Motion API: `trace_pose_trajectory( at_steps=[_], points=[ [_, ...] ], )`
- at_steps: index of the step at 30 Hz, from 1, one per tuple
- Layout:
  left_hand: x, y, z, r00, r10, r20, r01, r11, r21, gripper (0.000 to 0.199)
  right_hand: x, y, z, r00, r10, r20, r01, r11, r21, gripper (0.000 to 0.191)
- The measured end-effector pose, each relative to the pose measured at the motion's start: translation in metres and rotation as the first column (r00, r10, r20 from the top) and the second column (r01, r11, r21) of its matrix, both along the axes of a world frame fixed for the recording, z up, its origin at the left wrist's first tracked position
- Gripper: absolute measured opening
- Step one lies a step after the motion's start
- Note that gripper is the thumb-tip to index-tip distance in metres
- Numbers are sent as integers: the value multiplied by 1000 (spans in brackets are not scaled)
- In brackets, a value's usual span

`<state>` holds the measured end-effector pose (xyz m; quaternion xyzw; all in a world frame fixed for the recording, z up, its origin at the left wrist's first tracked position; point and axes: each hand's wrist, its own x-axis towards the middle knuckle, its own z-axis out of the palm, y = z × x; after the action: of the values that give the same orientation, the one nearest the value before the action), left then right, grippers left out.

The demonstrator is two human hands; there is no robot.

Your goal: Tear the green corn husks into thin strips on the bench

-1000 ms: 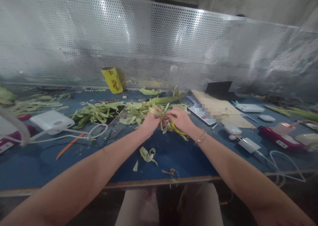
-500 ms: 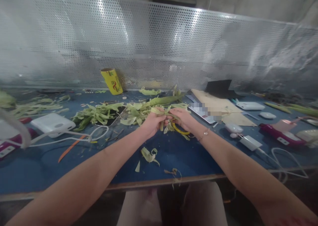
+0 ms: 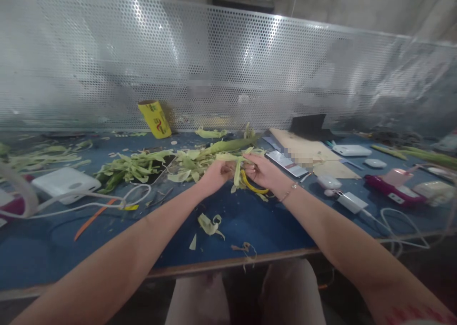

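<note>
From my remote seat I read shiny, perforated metal in the panel [image 3: 200, 44] behind the yellow tube [image 3: 157, 120], whose printed surface looks like smooth card. Under the tube, the table [image 3: 257, 227] is matt blue, and the leaf strips [image 3: 139, 167] in front of it look dull and fibrous. To its right I make out matt tan paper [image 3: 296, 141] and a glossy plastic power strip [image 3: 391, 192].

On the desk [image 3: 257, 230]. Centre: leaf strip [image 3: 237, 175] between left hand [image 3: 215, 175] and right hand [image 3: 264, 172], with a leaf pile [image 3: 194, 161] behind. Farther back, left of centre: tube [image 3: 157, 121], before the panel [image 3: 228, 68]. Left: box [image 3: 66, 184], beside a cable [image 3: 123, 204]. Right: phone [image 3: 280, 161], before paper sheets [image 3: 296, 144]; farther right, charger [image 3: 352, 202] and power strip [image 3: 378, 187]. Foreground: leaf scrap [image 3: 207, 224], near the front edge.
</note>
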<state>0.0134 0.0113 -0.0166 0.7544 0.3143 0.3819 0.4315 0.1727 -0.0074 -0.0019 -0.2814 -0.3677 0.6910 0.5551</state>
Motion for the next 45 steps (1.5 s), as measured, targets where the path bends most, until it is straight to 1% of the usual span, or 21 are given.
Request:
trace_pose_trajectory(
  at_steps=[2, 4, 5, 6, 8, 10, 14, 16, 18, 21, 23, 25, 29, 31, 33, 36, 38, 39, 41, 45],
  points=[
    [0, 1, -4, 993, 32, -113, -15, 989, 148, 11, -3, -2, 1, 999, 33, 7, -33, 999, 5, 30],
    [0, -1, -5, 971, 116, -210, -52, 956, 288, 14, -6, -5, 1, 999, 36, 37, -37, 999, 23, 29],
    [0, -4, -4, 955, 175, -241, -81, 931, 355, 17, -7, -6, 1, 998, 24, 57, -26, 999, 33, 28],
    [0, -6, -3, 937, 239, -254, -118, 902, 415, 19, -8, -7, 0, 997, 7, 77, -11, 999, 43, 28],
    [0, -10, 0, 909, 348, -231, -194, 842, 503, 23, -10, -7, -2, 994, -27, 108, 20, 998, 61, 28],
    [-1, -12, 2, 888, 424, -180, -271, 797, 540, 26, -12, -7, -4, 988, -44, 148, 33, 997, 76, 29],
    [-2, -14, 5, 854, 501, -137, -378, 780, 499, 35, -17, -8, -6, 974, -82, 213, 51, 988, 148, 32],
    [-2, -14, 6, 841, 525, -131, -405, 771, 492, 39, -20, -10, -5, 967, -126, 222, 83, 978, 193, 34],
    [-3, -15, 7, 825, 552, -120, -422, 743, 520, 38, -23, -11, -4, 956, -171, 238, 114, 966, 234, 35],
    [-4, -14, 7, 816, 573, -79, -431, 694, 576, 29, -25, -12, -5, 942, -199, 270, 123, 954, 274, 34],
    [-4, -14, 6, 838, 542, -61, -411, 702, 582, 20, -25, -11, -6, 937, -200, 287, 122, 956, 268, 33],
    [-3, -14, 4, 873, 485, -59, -370, 736, 567, 14, -24, -9, -8, 931, -202, 304, 128, 961, 246, 32],
    [-2, -16, 3, 939, 341, -51, -255, 787, 562, 12, -24, -9, -9, 924, -179, 337, 106, 969, 223, 32],
    [-2, -18, 3, 951, 307, -30, -245, 811, 532, 12, -24, -10, -9, 921, -155, 356, 73, 970, 233, 33],
    [-1, -19, 3, 950, 313, 4, -279, 839, 467, 13, -25, -10, -9, 916, -146, 373, 52, 967, 251, 32],
    [1, -20, 3, 931, 363, 47, -359, 882, 304, 22, -24, -10, -9, 895, -158, 418, 46, 963, 267, 29],
    [2, -19, 2, 921, 386, 56, -390, 900, 195, 28, -23, -9, -11, 873, -175, 456, 42, 957, 286, 28],
    [2, -18, 2, 918, 391, 57, -395, 904, 163, 30, -23, -9, -11, 863, -185, 470, 40, 953, 301, 27],
    [2, -17, 1, 915, 401, 45, -403, 901, 163, 29, -22, -9, -12, 848, -212, 485, 40, 939, 341, 24],
    [1, -16, 1, 878, 472, -74, -430, 848, 311, 20, -21, -13, -11, 801, -284, 527, 33, 900, 434, 22]
  ],
)
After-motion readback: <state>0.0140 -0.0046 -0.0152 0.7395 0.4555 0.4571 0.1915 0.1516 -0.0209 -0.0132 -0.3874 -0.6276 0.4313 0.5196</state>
